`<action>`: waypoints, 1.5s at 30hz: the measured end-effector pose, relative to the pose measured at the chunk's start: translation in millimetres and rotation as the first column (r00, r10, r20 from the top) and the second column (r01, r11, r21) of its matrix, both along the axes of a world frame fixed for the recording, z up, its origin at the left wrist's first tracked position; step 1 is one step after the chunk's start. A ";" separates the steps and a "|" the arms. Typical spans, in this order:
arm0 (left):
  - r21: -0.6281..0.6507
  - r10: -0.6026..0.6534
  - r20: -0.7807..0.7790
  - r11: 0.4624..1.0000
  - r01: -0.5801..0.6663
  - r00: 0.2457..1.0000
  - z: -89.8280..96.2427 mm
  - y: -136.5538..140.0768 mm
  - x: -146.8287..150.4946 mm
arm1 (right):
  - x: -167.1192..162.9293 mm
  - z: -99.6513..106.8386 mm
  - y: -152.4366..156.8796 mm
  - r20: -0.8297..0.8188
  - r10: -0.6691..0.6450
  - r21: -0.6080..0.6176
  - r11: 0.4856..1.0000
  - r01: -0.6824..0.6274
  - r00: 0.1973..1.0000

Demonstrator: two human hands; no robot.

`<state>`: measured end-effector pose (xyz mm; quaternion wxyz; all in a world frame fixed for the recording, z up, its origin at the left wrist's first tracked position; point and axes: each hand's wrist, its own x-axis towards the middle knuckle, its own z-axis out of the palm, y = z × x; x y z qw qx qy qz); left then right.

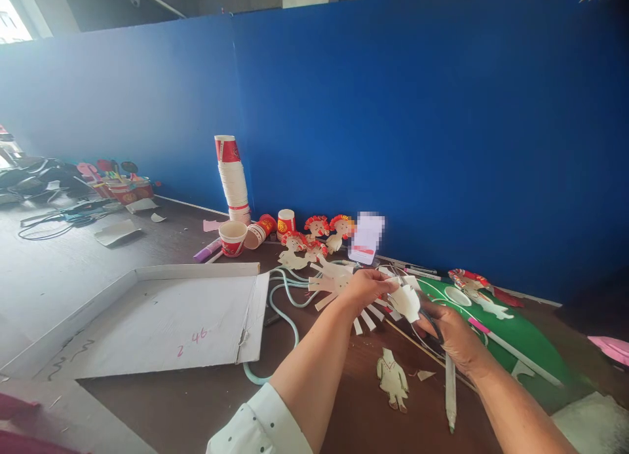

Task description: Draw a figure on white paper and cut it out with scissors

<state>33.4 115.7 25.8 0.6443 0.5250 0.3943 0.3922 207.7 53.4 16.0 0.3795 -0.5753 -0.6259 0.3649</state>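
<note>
My left hand (367,289) pinches a curved piece of white paper (407,302), which looks like part of a paper cup. Black-handled scissors (433,324) are gripped in my right hand (456,339), close against that paper; their blades are mostly hidden. Below my hands lies a cut-out paper figure (392,380) with arms and legs. A whitish marker (450,394) is on the table beneath my right wrist. Behind my left hand spreads a paper cup cut into strips (329,280).
A tall stack of paper cups (232,185) stands by the blue partition (393,113). Red-fringed paper figures (293,244) lie near it. At left is a shallow white cardboard tray (196,316); at right, a green sheet (525,342) bears another figure.
</note>
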 end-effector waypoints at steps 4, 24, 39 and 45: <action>-0.020 0.010 -0.004 1.000 -0.010 1.000 5.4 -2.5 -1.4 | 1.1 -0.4 0.0 -0.051 0.049 -0.101 0.993 -0.054 0.998; -0.058 0.043 0.062 0.998 -0.040 0.997 1.7 0.2 0.1 | -13.5 14.6 -6.4 -0.058 -0.062 -0.130 0.990 0.054 0.996; -0.094 0.016 0.158 0.996 -0.002 0.987 1.6 -1.5 0.9 | -9.6 6.7 -3.3 -0.024 -0.128 -0.067 0.990 0.127 0.991; -0.149 0.023 0.239 0.989 0.013 0.971 -3.1 1.0 3.6 | 0.0 -11.4 6.4 -0.120 -0.245 -0.007 0.969 0.246 0.962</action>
